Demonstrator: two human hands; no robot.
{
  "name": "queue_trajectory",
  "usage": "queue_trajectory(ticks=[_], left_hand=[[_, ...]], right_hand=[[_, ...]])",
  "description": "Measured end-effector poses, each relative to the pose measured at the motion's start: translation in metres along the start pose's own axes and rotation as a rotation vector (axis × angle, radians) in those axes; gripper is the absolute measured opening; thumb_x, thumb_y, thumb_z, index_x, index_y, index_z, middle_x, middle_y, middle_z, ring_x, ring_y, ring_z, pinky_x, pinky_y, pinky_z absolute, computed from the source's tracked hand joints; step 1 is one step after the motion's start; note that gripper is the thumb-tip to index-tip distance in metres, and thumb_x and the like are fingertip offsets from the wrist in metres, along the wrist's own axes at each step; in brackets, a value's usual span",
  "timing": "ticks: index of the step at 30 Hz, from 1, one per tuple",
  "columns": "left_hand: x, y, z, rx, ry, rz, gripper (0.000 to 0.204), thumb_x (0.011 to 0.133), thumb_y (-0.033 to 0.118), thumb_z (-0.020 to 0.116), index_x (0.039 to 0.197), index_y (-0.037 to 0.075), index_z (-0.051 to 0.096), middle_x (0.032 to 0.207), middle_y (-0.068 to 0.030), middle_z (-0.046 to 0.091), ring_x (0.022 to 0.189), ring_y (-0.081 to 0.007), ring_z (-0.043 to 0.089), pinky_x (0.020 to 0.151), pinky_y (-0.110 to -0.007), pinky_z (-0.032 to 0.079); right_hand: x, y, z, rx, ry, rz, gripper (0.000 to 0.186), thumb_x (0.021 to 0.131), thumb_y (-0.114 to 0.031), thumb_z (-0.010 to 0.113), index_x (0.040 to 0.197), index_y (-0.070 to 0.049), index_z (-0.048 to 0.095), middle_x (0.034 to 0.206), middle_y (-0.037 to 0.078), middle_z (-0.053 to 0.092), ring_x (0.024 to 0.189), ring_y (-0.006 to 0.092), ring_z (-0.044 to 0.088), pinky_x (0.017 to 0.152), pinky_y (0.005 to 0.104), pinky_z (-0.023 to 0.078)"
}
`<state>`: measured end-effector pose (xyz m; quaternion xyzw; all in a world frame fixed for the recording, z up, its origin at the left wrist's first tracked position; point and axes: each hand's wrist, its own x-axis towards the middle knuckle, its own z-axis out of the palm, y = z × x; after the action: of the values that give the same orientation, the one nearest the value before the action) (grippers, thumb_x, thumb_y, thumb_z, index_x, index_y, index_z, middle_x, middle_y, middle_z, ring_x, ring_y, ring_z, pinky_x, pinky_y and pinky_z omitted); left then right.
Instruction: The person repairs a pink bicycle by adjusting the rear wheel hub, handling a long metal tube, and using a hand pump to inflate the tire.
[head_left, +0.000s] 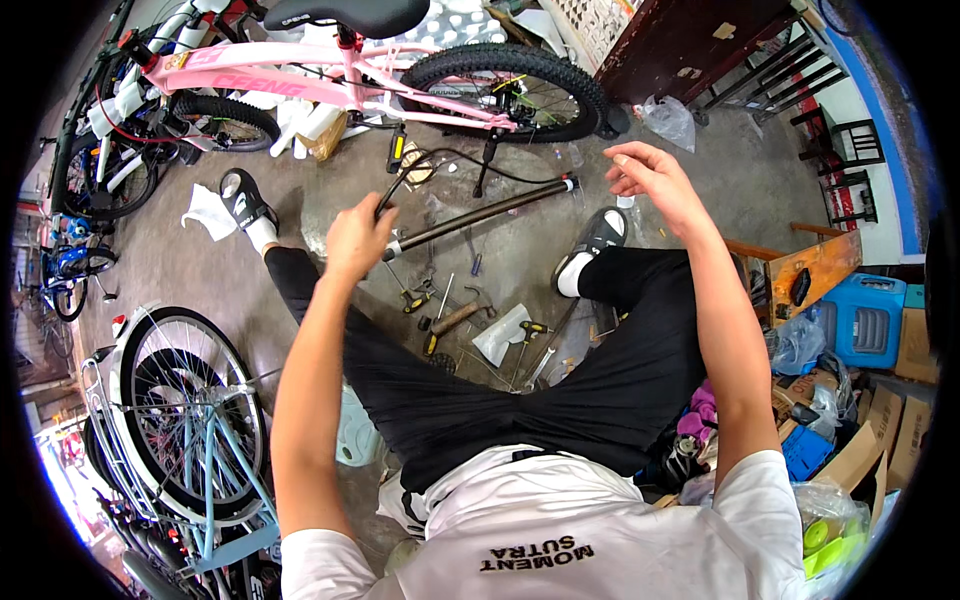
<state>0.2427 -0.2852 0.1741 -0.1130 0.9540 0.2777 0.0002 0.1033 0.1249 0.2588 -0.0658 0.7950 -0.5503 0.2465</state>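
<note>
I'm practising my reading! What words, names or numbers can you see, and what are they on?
I won't copy writing out, but here's where it is:
Pink bicycle frame: darker pink letters.
Black saddle: small pale lettering.
White shirt: black letters, two lines, upside down.
Left sandal: pale marks, too small to read.

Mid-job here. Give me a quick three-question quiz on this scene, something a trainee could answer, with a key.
1. True or false: the wooden-handled hammer lies on the floor between the person's legs.
2. What colour is the large bicycle frame at the top of the view?
A) green
B) pink
C) orange
3. Fill in the blank: the ____ hand is raised with nothing in its grasp, while the other is at the curved black hose.

Key:
1. True.
2. B, pink.
3. Right.
</note>
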Motion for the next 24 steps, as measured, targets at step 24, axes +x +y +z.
queue_trajectory(ticks=[24], left_hand=[[-0.133, 0.008, 0.240, -0.244, -0.642, -0.245, 0.037, 0.095, 0.035, 0.061, 0.121, 0.009, 0.066, 0.115, -0.0195, 0.070, 0.110, -0.0394, 0.065, 0.093, -0.051, 0.052]], right_hand=[[0.163, 0.032, -0.026, -0.641, 0.267, -0.071, 0.091, 0.078, -0.033, 0.085, 0.153, -0.009, 0.039, 0.145, 0.023, 0.049, 0.127, 0.0298, 0.055, 0.105, 0.0391, 0.045]])
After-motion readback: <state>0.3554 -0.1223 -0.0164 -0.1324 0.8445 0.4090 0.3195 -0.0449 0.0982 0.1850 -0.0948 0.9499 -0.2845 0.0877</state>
